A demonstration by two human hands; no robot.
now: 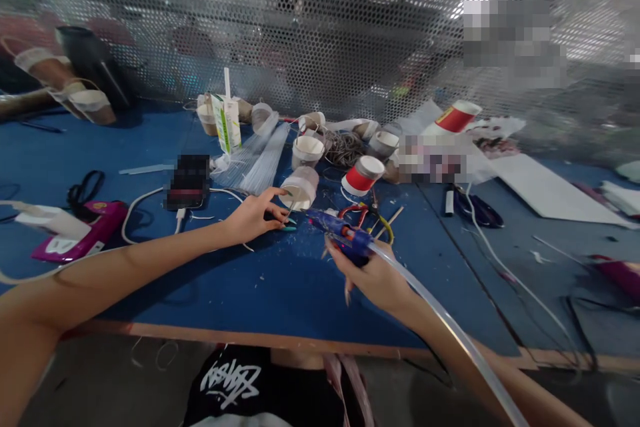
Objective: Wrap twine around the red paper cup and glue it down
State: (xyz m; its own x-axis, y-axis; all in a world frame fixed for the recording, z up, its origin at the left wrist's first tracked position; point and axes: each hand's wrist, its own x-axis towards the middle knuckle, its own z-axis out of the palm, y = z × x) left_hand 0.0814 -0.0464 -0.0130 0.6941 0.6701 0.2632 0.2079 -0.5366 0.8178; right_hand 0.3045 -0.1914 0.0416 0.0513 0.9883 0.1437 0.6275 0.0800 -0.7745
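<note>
My right hand is wrapped round a blue glue gun, with a long clear glue stick running out of its back toward me. The gun's nozzle points left, near my left hand. The fingers of my left hand are bent together by the rim of a pale cup lying tilted on the blue table. They pinch a thin piece too small to name. Behind this cup stands a white cup, and a red and white cup is to the right.
A phone with a white cable and a magenta power strip lie at left. Pliers are beyond the gun. A drink carton, clear strips and brown cord lie before the mesh screen.
</note>
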